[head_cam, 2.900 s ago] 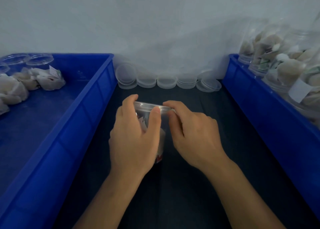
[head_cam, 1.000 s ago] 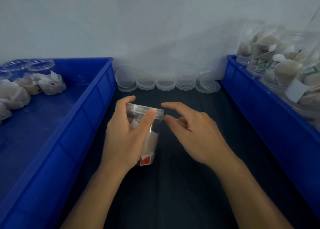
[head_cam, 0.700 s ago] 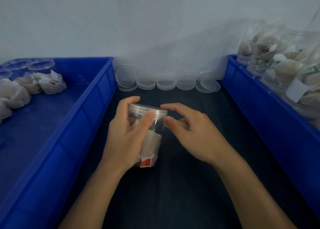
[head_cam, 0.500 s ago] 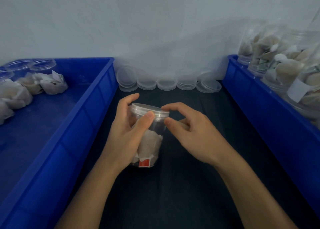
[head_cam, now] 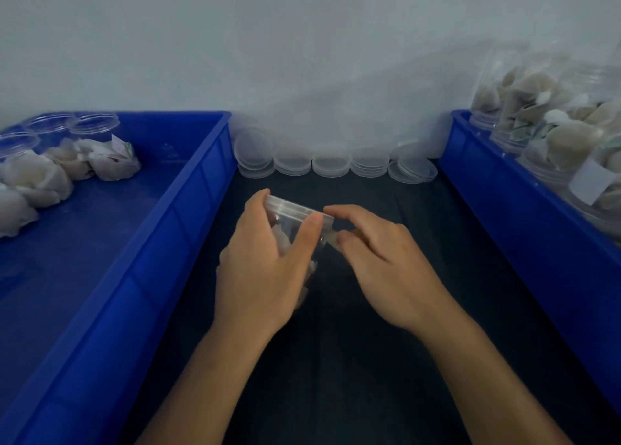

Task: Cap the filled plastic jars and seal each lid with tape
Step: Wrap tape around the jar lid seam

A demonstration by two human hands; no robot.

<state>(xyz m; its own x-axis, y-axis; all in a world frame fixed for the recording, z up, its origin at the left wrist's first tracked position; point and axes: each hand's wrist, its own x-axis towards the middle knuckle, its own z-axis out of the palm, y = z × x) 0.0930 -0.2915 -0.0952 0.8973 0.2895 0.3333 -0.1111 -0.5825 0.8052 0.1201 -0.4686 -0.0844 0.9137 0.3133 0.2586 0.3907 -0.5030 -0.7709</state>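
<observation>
Head cam: big blue plastic bins (head_cam: 188,189) flank your dark mat. Your left hand (head_cam: 265,263) grips the clear lidded plastic jar (head_cam: 295,209) at mat centre; right hand (head_cam: 379,259) pinches a clear tape strip (head_cam: 331,239) beside its lid. No readable labels.

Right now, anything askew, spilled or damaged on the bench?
Mostly tidy. One lid at the left end of the lid row leans upright against the wall instead of lying flat, and the rightmost stack sits slightly fanned. Nothing looks spilled. The jar in the left hand is tilted, but held.
</observation>
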